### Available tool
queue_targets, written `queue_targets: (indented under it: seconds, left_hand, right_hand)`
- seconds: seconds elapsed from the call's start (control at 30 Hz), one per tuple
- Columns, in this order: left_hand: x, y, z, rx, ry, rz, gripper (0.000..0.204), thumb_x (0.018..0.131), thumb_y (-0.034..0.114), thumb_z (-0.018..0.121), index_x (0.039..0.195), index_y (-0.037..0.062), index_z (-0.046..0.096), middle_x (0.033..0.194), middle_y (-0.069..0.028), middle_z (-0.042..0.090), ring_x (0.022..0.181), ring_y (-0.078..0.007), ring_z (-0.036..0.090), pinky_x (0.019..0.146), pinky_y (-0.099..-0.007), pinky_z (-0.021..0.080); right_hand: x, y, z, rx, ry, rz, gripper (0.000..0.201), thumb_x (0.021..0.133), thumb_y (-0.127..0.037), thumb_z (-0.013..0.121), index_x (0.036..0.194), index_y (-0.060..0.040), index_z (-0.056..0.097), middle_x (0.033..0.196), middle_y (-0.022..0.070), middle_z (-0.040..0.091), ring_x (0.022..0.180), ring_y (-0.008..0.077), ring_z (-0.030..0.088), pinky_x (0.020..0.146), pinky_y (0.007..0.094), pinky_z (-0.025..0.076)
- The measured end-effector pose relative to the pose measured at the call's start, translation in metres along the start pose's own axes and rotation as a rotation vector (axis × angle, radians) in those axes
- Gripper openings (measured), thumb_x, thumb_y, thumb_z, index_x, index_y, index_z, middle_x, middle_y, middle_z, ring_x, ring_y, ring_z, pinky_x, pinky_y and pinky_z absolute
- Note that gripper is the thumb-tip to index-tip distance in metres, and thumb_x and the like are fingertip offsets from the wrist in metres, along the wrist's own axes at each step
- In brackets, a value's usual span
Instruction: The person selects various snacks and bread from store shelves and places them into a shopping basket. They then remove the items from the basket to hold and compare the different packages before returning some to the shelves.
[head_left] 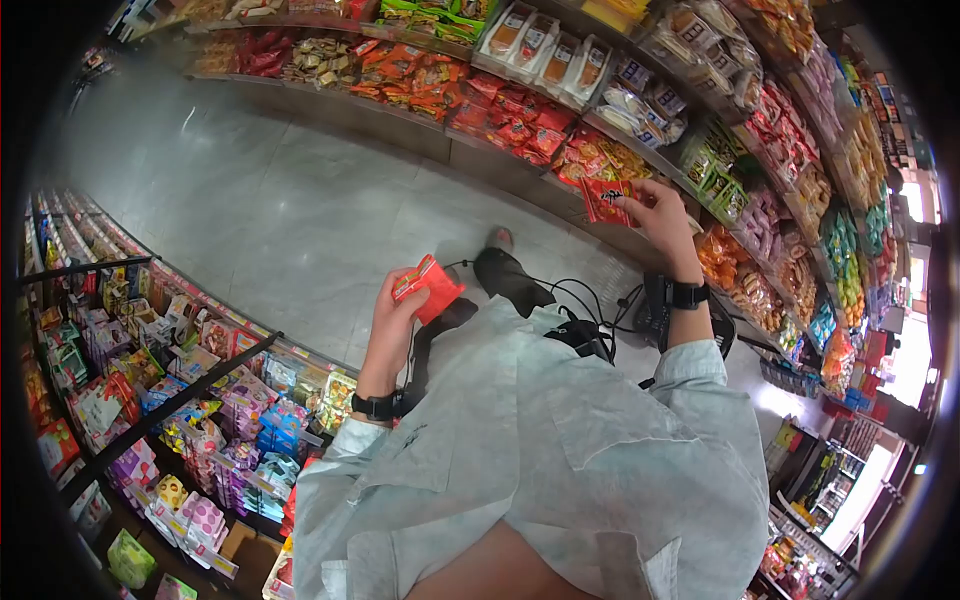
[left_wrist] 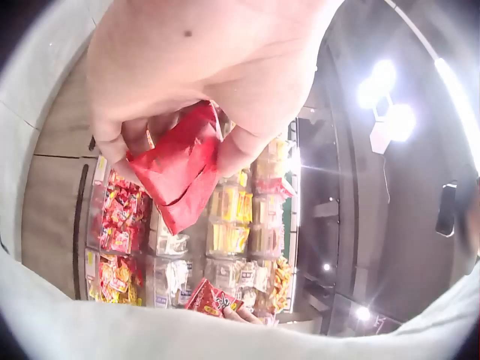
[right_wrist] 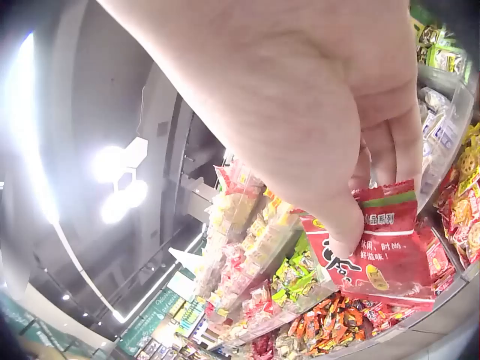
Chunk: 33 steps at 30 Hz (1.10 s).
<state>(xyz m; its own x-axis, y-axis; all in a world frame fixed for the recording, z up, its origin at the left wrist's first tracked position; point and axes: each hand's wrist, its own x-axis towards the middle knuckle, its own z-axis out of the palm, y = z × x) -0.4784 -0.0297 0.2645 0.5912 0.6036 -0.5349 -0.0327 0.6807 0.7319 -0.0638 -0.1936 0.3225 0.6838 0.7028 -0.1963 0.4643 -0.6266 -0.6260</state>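
The left hand (head_left: 397,312) holds a red packet (head_left: 430,288) between thumb and fingers, over the floor in the head view. Up close in the left wrist view, that packet (left_wrist: 182,169) looks creased, pinched by the left hand (left_wrist: 202,67). A second red packet (head_left: 606,201), with dark lettering, is pinched by the right hand (head_left: 664,225) in front of the shelf bins. In the right wrist view the thumb of the right hand (right_wrist: 300,112) lies across this packet's printed face (right_wrist: 382,251), partly covering it.
Tiered bins of wrapped snacks curve along the top and right, with red packets (head_left: 515,122) and orange packets (head_left: 408,78) near the hands. A lower rack (head_left: 200,420) of coloured packs stands at the left. Black cables (head_left: 590,300) hang by the person's right side above the tiled floor (head_left: 300,200).
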Motion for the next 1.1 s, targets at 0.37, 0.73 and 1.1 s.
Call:
queue_targets:
  seconds: [0.37, 0.73, 1.1]
  left_hand:
    - [0.065, 0.058, -0.004, 0.025, 0.312, 0.048, 0.032, 0.098, 0.006, 0.065, 0.129, 0.0044, 0.057, 0.119, -0.0061, 0.065, 0.107, -0.0144, 0.063, 0.094, -0.0308, 0.052]
    - [0.121, 0.119, 0.038, -0.114, 0.617, 0.019, 0.031, 0.099, 0.006, 0.064, 0.129, 0.0047, 0.055, 0.116, -0.0061, 0.066, 0.104, -0.0155, 0.065, 0.089, -0.0308, 0.053]
    - [0.171, 0.149, 0.054, 0.036, 0.520, -0.067, 0.033, 0.098, 0.008, 0.067, 0.129, 0.0067, 0.055, 0.120, -0.0062, 0.064, 0.105, -0.0151, 0.063, 0.087, -0.0303, 0.052]
  right_hand:
    - [0.243, 0.028, 0.147, -0.006, -0.238, -0.039, 0.042, 0.082, -0.032, 0.084, 0.116, -0.0080, 0.077, 0.093, 0.0125, 0.075, 0.088, 0.0247, 0.075, 0.080, 0.0378, 0.057]
    - [0.337, 0.047, 0.285, -0.281, -0.089, -0.209, 0.027, 0.080, -0.017, 0.073, 0.107, -0.0150, 0.076, 0.111, 0.0185, 0.067, 0.115, 0.0398, 0.060, 0.100, 0.0472, 0.050]
    - [0.317, 0.038, 0.270, 0.017, -0.302, -0.005, 0.020, 0.084, -0.014, 0.070, 0.103, -0.0095, 0.063, 0.112, 0.0169, 0.066, 0.099, 0.0384, 0.067, 0.084, 0.0483, 0.057]
